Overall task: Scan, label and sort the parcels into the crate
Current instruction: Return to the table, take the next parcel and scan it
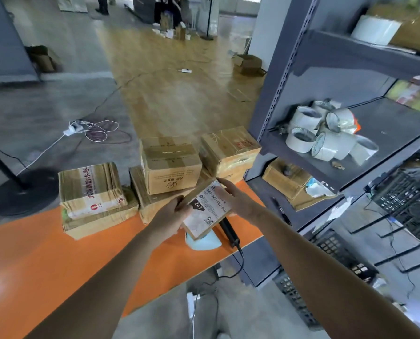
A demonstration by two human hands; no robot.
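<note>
Above the near right part of the orange surface (57, 253), I hold a small labelled parcel (205, 209) in both hands, label up. My left hand (171, 217) grips its left edge, fingers closed on it; my right hand (238, 199) clasps the far right edge, thumb on the label. Just beneath lie a pale blue device (204, 242) and a black scanner (229, 232). Farther left, taped cartons (169, 165) stand stacked. On the right, a grey shelf (350, 152) carries tape rolls (326, 133).

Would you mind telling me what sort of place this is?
Probably a parcel packing or dispatch room: taped cardboard parcels stacked on an orange table, tape rolls on metal shelving, a labelled parcel held in both hands.
</note>
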